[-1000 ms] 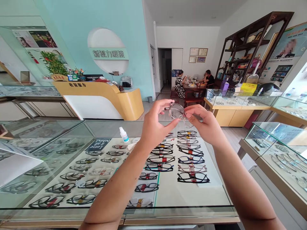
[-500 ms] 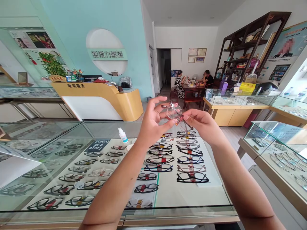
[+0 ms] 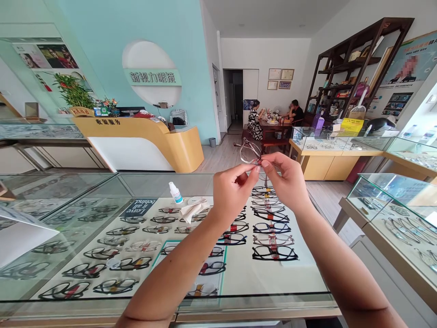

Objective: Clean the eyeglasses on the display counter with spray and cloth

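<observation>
A pair of thin-rimmed eyeglasses (image 3: 250, 151) is held up above the far edge of the glass display case (image 3: 273, 282). My right hand (image 3: 287, 178) pinches it near the middle between thumb and fingers. My left hand (image 3: 235, 189) is closed too, its thumb and finger pressed at the lower edge of the frame beside the right fingertips. One round lens stands up to the left; the fingers hide part of the other. Below, rows of eyeglasses (image 3: 273, 228) lie in the case. A white spray bottle (image 3: 175, 193) and a crumpled cloth (image 3: 194, 209) rest on the glass top.
A wood-trimmed service counter (image 3: 143, 150) stands ahead left, with a small bin (image 3: 212, 142) beside it. More display cases (image 3: 403, 214) line the right side. Two people sit at a dark table (image 3: 275, 127) at the back, near a wooden shelf (image 3: 344, 68).
My left hand has moved from around the round lens to the lower middle of the eyeglasses, its spread fingers now folded in. The cloth has come into fuller view.
</observation>
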Tool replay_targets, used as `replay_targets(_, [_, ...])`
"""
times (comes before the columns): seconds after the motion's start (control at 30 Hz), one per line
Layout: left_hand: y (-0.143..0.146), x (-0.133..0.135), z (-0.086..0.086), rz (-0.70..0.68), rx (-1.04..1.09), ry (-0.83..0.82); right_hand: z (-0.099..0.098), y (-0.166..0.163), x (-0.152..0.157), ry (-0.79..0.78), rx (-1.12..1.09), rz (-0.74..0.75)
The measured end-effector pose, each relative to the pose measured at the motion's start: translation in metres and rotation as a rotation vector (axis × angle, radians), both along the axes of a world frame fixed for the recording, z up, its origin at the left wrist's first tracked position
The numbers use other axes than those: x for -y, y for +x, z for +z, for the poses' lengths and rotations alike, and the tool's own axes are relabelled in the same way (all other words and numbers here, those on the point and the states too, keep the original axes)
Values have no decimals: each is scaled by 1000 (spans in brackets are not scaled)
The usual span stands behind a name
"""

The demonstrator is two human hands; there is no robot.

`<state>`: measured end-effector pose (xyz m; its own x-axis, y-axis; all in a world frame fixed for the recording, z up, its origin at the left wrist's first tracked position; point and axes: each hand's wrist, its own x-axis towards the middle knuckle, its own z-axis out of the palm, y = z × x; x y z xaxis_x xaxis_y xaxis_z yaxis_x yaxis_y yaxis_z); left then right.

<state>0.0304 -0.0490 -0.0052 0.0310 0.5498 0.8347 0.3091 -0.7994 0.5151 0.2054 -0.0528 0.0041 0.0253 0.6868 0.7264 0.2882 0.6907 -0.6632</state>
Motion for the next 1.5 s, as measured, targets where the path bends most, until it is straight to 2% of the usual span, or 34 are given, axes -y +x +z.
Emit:
replay_targets(0.17, [1,-5,-1,-63,85,-103,-2,-8,1,93,11,-85])
replay_targets(0.3, [-5,-18,1,-76,143,-166,-3,-12,1,162,152,-126])
replay_targets(0.6, [-25,-62,-6,22,-57,-220,-5,-6,-9,-14,365,-95])
replay_targets(0.7, [-37,-90,-18,130,-264,-208,2,1,-7,-43,369,-137])
replay_targets(0.8, [-49,-120,-38,283,-551,-216,9,8,-3,-46,339,-163])
replay_targets(0.87, [-56,-137,-55,367,-722,-289,11,10,-1,-46,338,-160])
replay_targets(0.97, [-65,-156,-80,402,-892,-427,13,11,1,-59,356,-159])
replay_targets(1.13, [-74,-170,-104,397,-947,-518,13,8,0,-54,416,-140])
replay_targets(1.5, [-75,-183,-123,392,-970,-612,11,6,-2,-10,477,-92])
